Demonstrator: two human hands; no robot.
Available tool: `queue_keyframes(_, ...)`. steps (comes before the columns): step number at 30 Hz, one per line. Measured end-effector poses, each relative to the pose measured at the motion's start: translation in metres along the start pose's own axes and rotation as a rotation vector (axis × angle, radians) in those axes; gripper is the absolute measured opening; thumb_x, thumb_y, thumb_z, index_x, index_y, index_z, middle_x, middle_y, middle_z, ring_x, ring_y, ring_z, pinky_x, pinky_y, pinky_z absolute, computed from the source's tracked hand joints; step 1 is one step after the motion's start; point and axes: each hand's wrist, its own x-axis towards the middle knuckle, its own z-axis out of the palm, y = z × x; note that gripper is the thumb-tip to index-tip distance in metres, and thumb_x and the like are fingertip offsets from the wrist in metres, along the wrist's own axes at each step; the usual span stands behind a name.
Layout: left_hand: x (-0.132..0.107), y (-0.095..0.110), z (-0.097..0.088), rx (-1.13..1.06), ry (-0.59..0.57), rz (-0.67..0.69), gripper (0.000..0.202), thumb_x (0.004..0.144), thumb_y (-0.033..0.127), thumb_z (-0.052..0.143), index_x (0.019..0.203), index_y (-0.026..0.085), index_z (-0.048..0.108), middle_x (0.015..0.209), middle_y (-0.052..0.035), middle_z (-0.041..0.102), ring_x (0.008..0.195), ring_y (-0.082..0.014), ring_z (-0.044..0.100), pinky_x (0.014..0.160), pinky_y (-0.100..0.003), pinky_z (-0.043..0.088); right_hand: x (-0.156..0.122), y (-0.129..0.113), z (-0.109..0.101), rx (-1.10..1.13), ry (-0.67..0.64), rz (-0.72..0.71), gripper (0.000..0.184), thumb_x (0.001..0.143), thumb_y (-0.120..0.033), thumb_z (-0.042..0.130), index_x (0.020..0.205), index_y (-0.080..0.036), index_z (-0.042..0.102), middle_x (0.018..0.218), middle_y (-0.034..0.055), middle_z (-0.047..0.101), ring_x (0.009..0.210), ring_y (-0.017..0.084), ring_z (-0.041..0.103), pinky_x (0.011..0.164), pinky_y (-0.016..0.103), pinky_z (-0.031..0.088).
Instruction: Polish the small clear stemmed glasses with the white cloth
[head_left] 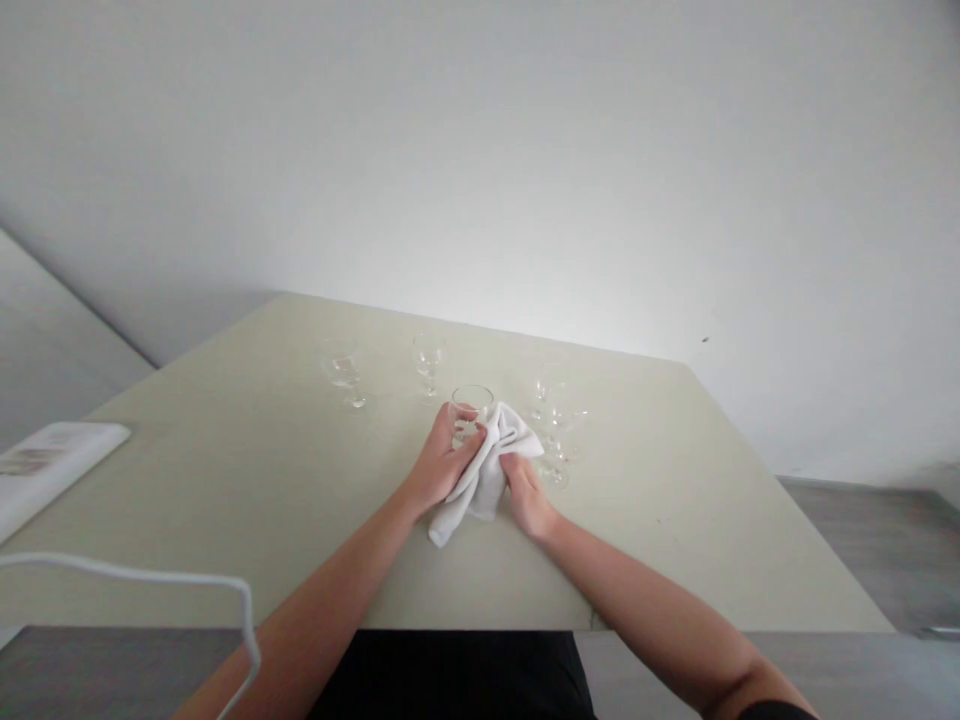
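Observation:
My left hand (444, 452) is closed around the bowl of a clear wine glass (472, 398), whose round rim faces up. A white cloth (489, 470) lies against the near right side of this glass and hangs down between my hands. My right hand (526, 490) grips the cloth from the right, its fingers mostly hidden behind the folds. The lower part of the glass is covered by the cloth and my left hand.
Two stemmed glasses stand farther back: one glass (343, 368) at left, another glass (428, 358) nearer the middle. Several overlapping clear glasses (553, 425) are just right of my hands. A white box-like object (60, 450) and a white cable (150, 575) are at left. A wall (480, 180) borders the table (225, 450).

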Motion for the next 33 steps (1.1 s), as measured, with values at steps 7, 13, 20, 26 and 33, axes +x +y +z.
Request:
queue_keyframes(7, -0.007, 0.003, 0.01, -0.098, -0.121, -0.013, 0.039, 0.085, 0.051, 0.06, 0.107, 0.021, 0.052, 0.115, -0.0074, 0.058, 0.106, -0.021, 0.057, 0.095, -0.035, 0.044, -0.006, 0.001, 0.002, -0.131, -0.066, -0.02, 0.031, 0.089, -0.049, 0.056, 0.106, -0.026, 0.069, 0.098, 0.0084, 0.072, 0.115, 0.028, 0.06, 0.108, 0.05, 0.042)
queue_keyframes(13, -0.004, 0.007, 0.006, 0.237, -0.009, -0.056, 0.035, 0.083, 0.051, 0.062, 0.097, 0.02, 0.055, 0.091, -0.0004, 0.056, 0.082, -0.0167, 0.055, 0.077, -0.03, 0.045, -0.007, -0.004, 0.001, -0.107, 0.072, -0.102, 0.035, 0.092, -0.045, 0.053, 0.116, -0.023, 0.064, 0.11, 0.0089, 0.069, 0.12, 0.025, 0.056, 0.113, 0.047, 0.037)
queue_keyframes(20, -0.002, 0.007, 0.0, 0.016, 0.123, -0.068, 0.043, 0.081, 0.054, 0.063, 0.105, 0.019, 0.056, 0.083, 0.0012, 0.057, 0.07, -0.013, 0.053, 0.068, -0.025, 0.043, 0.003, -0.001, -0.002, -0.074, 0.223, -0.071, 0.045, 0.092, -0.041, 0.054, 0.131, -0.02, 0.051, 0.127, 0.0118, 0.059, 0.124, 0.025, 0.053, 0.111, 0.044, 0.038)
queue_keyframes(26, -0.005, 0.007, 0.003, -0.217, -0.077, -0.081, 0.055, 0.079, 0.055, 0.067, 0.119, 0.019, 0.055, 0.094, -0.0028, 0.061, 0.078, -0.0151, 0.059, 0.07, -0.026, 0.047, -0.002, -0.016, -0.004, -0.329, -0.059, -0.293, 0.03, 0.089, -0.038, 0.062, 0.114, -0.021, 0.058, 0.108, 0.0095, 0.061, 0.105, 0.024, 0.055, 0.097, 0.041, 0.045)
queue_keyframes(33, -0.003, 0.008, 0.001, -0.348, -0.143, -0.068, 0.051, 0.086, 0.053, 0.062, 0.122, 0.019, 0.051, 0.094, -0.005, 0.066, 0.082, -0.0168, 0.062, 0.072, -0.027, 0.048, 0.001, -0.017, -0.005, -0.168, -0.043, -0.179, 0.022, 0.094, -0.038, 0.053, 0.107, -0.022, 0.06, 0.101, 0.0064, 0.064, 0.104, 0.023, 0.059, 0.099, 0.042, 0.045)
